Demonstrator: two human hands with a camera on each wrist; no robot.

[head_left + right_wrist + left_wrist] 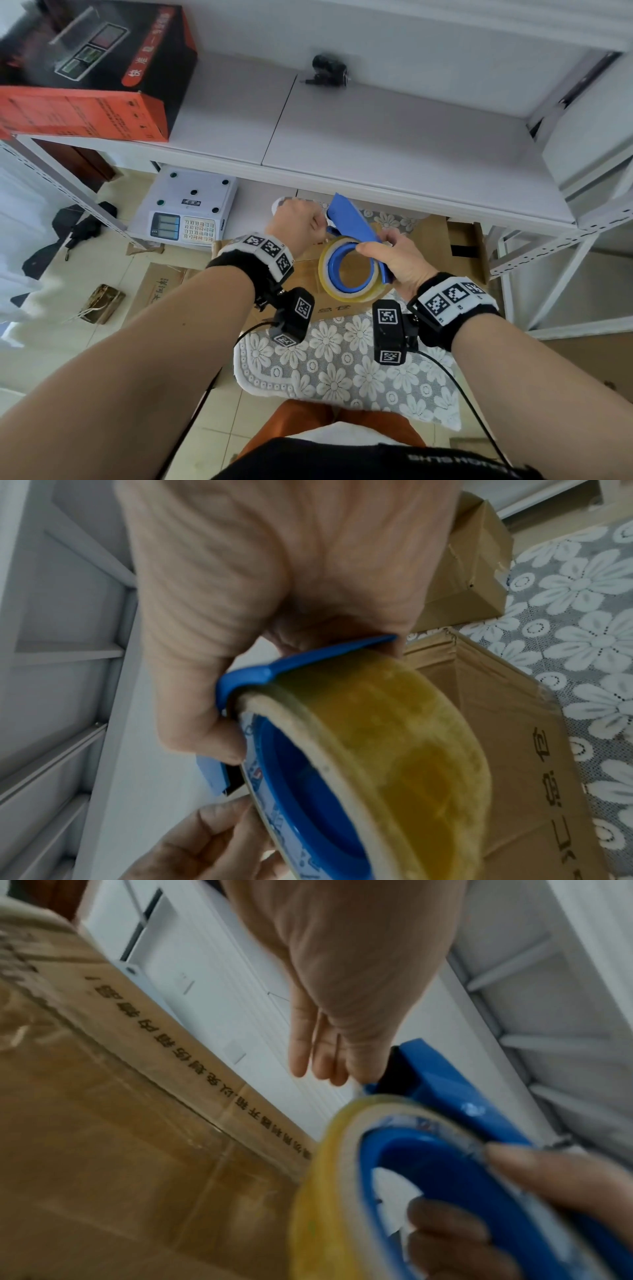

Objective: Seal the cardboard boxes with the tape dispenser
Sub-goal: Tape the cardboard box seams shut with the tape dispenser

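A blue tape dispenser [352, 222] with a yellowish clear tape roll [346, 287] is held in the air below the shelf edge. My right hand [394, 260] grips its handle and the roll's rim [274, 674]. My left hand [298, 222] pinches at the dispenser's front end [373, 1080], its other fingers [308, 1047] hanging straight. Whether a tape end lies between the pinching fingers is hidden. A brown cardboard box [431, 246] with printed characters sits on the floor under the dispenser, also seen in the left wrist view [137, 1137] and the right wrist view [507, 745].
A white metal shelf [376, 144] spans the view above the hands, carrying a black-and-red carton [85, 68] and a small black object [329, 72]. An electronic scale [185, 209] stands on the lower shelf. A floral lace cloth [342, 370] lies nearby, and a smaller cardboard box [469, 574].
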